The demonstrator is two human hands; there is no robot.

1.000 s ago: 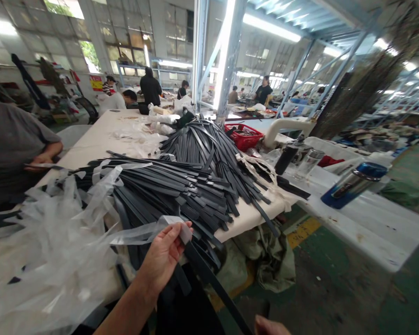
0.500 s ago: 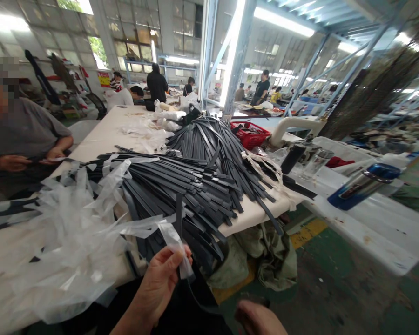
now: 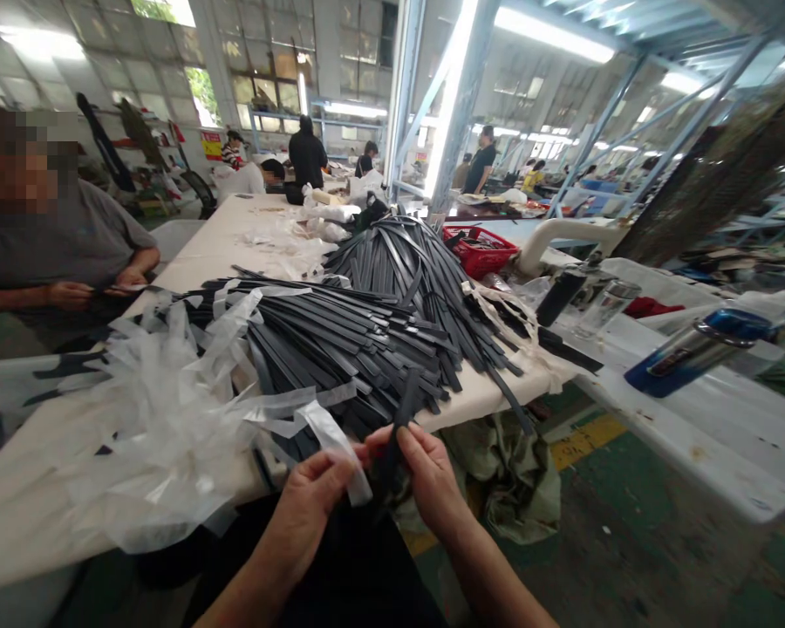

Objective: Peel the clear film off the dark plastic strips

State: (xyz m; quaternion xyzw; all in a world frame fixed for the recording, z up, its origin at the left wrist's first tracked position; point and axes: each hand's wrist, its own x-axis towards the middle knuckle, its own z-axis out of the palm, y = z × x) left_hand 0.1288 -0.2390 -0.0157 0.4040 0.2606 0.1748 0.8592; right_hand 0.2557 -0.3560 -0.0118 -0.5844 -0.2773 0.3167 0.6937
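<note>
My left hand (image 3: 320,484) pinches a translucent white plastic strip (image 3: 331,432) between thumb and fingers. Close beside it, my right hand (image 3: 428,471) is closed on a dark strap (image 3: 402,410) that stands up above the thumb. The fingertips of both hands nearly meet, over my lap at the table's edge. Just beyond them, a large pile of dark flat straps (image 3: 346,340) lies fanned across the table. A loose heap of translucent plastic strips (image 3: 163,427) spreads to the left. The lower end of the held strap is blurred.
The pale table (image 3: 19,532) runs away from me. A person (image 3: 71,235) sits at its left side, hands close together. To the right are a blue metal bottle (image 3: 699,349) on a white surface, a red basket (image 3: 481,253) and a green cloth bundle (image 3: 516,488) below.
My right hand has come up from the lower right to beside my left hand and now holds the dark strap. The plastic strip stays in my left hand. The view has shifted slightly.
</note>
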